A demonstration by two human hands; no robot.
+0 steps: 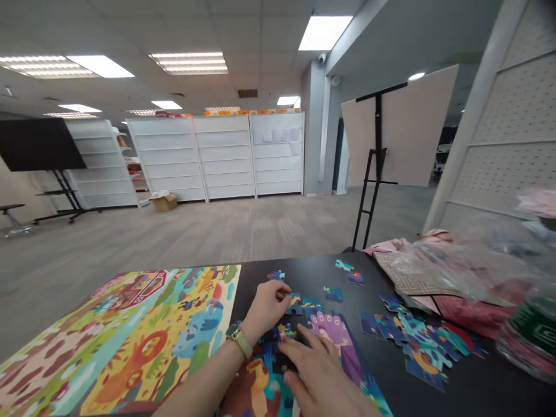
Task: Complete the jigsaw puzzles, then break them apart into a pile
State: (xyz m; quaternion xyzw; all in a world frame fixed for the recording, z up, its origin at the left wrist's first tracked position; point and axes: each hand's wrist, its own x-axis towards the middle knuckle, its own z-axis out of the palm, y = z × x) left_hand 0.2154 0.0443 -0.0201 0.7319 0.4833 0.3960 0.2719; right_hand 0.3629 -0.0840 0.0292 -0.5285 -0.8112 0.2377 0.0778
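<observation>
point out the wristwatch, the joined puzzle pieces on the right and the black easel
wristwatch (pixel 244 343), head view, on its strap
joined puzzle pieces (pixel 417 341), head view, middle of the cluster
black easel (pixel 377 139), head view, upright post

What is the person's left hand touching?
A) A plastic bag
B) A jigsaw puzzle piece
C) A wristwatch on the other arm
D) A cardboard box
B: the fingertips of the left hand rest on a jigsaw puzzle piece on the black table.
</observation>
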